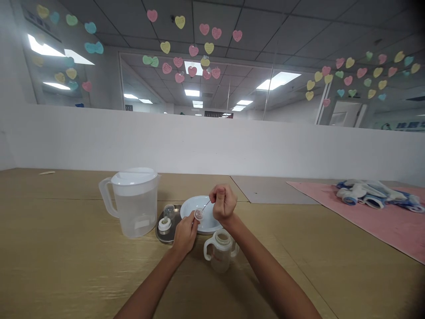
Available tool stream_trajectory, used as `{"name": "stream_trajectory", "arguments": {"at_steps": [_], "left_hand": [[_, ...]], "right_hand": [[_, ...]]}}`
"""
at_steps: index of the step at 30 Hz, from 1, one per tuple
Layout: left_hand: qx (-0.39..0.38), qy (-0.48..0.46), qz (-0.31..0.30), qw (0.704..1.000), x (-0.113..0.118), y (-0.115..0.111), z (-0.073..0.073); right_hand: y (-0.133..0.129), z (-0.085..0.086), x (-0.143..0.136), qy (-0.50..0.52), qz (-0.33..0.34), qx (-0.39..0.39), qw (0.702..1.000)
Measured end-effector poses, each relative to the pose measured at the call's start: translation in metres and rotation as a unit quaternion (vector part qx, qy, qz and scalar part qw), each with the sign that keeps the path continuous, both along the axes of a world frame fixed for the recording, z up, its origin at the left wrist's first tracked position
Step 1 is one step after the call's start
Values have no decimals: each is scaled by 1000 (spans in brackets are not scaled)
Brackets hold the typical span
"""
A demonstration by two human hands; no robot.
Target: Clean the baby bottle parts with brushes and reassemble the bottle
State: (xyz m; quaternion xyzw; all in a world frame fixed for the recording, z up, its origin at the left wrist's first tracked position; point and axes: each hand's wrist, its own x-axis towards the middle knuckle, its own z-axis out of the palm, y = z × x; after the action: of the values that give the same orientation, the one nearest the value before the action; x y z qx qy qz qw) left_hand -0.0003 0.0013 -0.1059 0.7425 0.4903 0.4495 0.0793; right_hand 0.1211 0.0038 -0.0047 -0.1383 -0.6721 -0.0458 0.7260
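My left hand [185,232] pinches a small clear round piece [198,214] over the white bowl [188,204]. Closed above the bowl's right side, my right hand [224,201] grips a thin rod [206,205], whose lower end reaches the round piece; the rest of the rod is hidden in the fist. A lidless two-handled baby bottle [221,257] stands upright just in front of the bowl. On the metal tray [172,235] to the left are a bottle nipple with a white collar [164,224] and a clear domed cap [169,211].
A translucent lidded pitcher [137,212] stands left of the tray. Farther right, a pink mat [358,217] carries a pile of blue and white plastic items [375,195]. A low white wall [212,146] with glass above bounds the table's back.
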Motion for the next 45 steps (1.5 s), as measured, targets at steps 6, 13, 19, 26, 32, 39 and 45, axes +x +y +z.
{"name": "stream_trajectory", "arguments": {"at_steps": [6, 13, 19, 26, 32, 39, 45], "left_hand": [[8, 0, -3, 1000, 0, 0, 0], [15, 2, -8, 1000, -1, 1, -1], [13, 7, -2, 1000, -1, 0, 0], [4, -1, -4, 1000, -1, -2, 2], [3, -10, -11, 1000, 0, -2, 3], [4, -17, -18, 1000, -1, -2, 1], [27, -45, -27, 998, 1, -1, 2]], "right_hand": [[0, -4, -4, 9, 9, -16, 1000], [0, -6, -6, 9, 10, -11, 1000], [2, -8, -7, 5, -7, -17, 1000], [-2, -5, -4, -16, -35, -5, 999], [-2, -1, -2, -5, -48, 4, 999], [-4, -1, -2, -26, -55, 12, 998], [-12, 1, -6, -129, -79, 36, 988]]}}
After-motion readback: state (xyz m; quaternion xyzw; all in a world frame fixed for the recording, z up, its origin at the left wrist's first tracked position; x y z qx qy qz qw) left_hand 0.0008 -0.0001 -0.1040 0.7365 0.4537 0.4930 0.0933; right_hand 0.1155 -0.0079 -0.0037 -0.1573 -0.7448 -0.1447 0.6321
